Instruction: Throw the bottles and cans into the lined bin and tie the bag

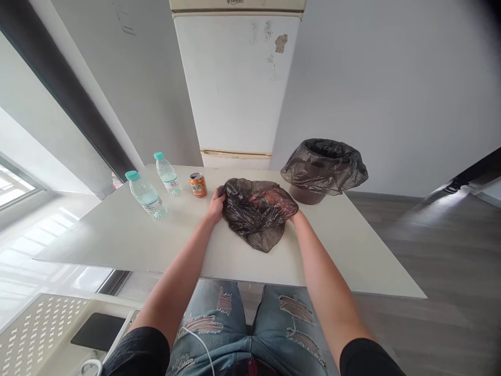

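Crumpled dark bag (256,222) on the table (180,248), left hand (216,205) pinching its edge; right hand (275,198) looks inside, can't tell if gripping. Seems like the opening-up step, next probably calls for spreading it wider. Lined bin (307,196) behind, right.

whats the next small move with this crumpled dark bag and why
Probably ease the right grip gently outward while the left grip holds the left side of the dark bag. The bag lies crumpled between them, and the right grip shows through its thin film, so a small sideways stretch would likely unfold it.
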Tool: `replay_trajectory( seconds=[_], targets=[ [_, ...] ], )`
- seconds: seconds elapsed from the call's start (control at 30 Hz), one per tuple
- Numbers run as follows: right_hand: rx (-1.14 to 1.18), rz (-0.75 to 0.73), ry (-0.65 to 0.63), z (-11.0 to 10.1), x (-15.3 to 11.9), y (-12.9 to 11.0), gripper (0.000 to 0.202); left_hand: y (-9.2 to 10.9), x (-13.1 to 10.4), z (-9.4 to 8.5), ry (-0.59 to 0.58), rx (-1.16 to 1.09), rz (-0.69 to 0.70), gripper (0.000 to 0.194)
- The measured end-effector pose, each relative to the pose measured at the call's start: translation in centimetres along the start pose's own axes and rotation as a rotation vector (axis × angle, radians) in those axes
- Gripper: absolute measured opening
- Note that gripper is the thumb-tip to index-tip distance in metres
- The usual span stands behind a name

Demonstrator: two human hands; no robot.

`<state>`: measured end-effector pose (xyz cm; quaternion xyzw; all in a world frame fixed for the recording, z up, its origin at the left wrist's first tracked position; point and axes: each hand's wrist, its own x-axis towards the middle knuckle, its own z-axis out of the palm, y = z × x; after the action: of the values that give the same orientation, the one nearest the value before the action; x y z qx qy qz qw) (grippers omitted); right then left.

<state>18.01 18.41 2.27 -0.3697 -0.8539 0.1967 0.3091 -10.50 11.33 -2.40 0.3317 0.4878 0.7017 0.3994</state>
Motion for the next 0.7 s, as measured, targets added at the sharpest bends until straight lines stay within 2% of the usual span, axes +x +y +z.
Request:
replay_trajectory(
  seconds=[0.1, 0.23, 0.3, 0.37, 0.43, 0.53, 0.6, 0.7],
  targets=[
    [0.133, 0.069, -0.102, -2.4, -0.7, -0.4, 0.035, -0.1, 0.3, -0.3, 0.079, 0.012, 0.021, 0.034],
    [0.438, 0.374, -0.254, -7.2, -5.3, -2.7, 0.040, -0.2, 0.8, -0.5, 0.155, -0.005, 0.033, 0.030],
    [0.545, 0.451, -0.169, -9.2, -8.6, -4.5, 0.041, -0.3, 0.9, -0.5, 0.170, -0.013, 0.034, 0.028],
    [0.613, 0.445, -0.034, -10.3, -11.8, -6.2, 0.043, -0.4, 0.9, -0.3, 0.168, -0.005, 0.049, 0.026],
    [0.701, 0.393, 0.054, -10.2, -14.2, -7.7, 0.048, -0.3, 0.8, -0.1, 0.156, 0.013, 0.064, 0.025],
    [0.818, 0.308, 0.060, -8.5, -15.3, -9.4, 0.055, -0.1, 0.4, 0.2, 0.128, 0.008, 0.063, 0.026],
    [0.849, 0.266, 0.035, -7.1, -14.3, -10.8, 0.060, 0.0, 0.2, 0.3, 0.108, -0.005, 0.066, 0.025],
    [0.799, 0.197, 0.042, -4.9, -10.8, -14.0, 0.067, 0.0, 0.0, 0.3, 0.082, -0.009, 0.078, 0.026]
  ],
)
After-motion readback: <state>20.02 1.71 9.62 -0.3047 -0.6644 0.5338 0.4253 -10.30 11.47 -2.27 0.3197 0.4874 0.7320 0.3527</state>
